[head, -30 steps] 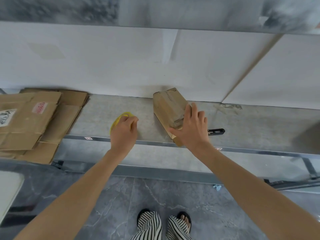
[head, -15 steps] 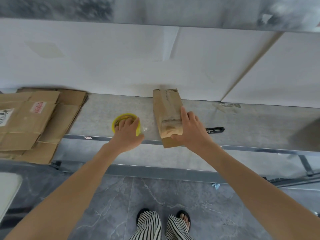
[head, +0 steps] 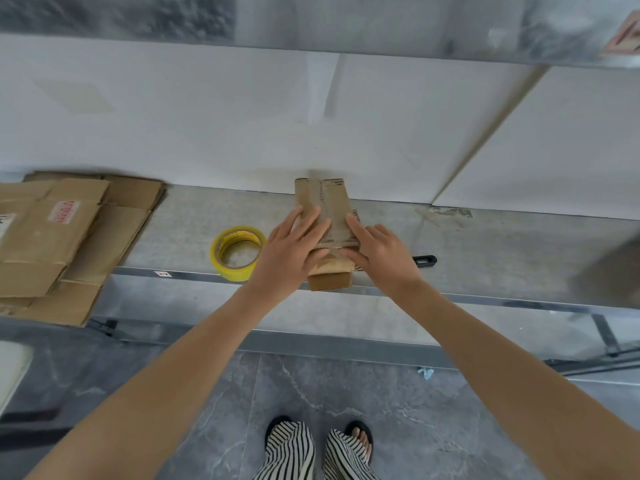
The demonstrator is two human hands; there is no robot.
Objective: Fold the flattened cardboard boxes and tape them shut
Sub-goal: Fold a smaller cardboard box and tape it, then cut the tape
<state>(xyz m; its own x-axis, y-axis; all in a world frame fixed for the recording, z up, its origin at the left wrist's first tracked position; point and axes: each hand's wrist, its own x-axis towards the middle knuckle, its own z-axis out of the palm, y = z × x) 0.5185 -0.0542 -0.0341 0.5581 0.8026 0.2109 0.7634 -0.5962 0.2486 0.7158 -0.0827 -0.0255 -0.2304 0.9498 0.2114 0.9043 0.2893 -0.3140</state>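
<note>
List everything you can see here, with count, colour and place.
folded cardboard box: one, brown, table centre, at the front edge
tape roll: one, yellow, left of the box
flattened cardboard boxes: one stack, brown, table's left end
black tool: one, table, right of the box
table: one, grey, against white wall
paper scrap: one, pale blue, floor under table
feet: two, dark sandals, grey floor
left hand: one, flat on the box top
right hand: one, on the box's right edge

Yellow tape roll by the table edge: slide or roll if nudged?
The yellow tape roll lies flat, so a nudge probably slides rather than rolls it. Thin ring, open core: likely stiff and light. It sits near the front edge of the table; a push that way may drop it.
</note>
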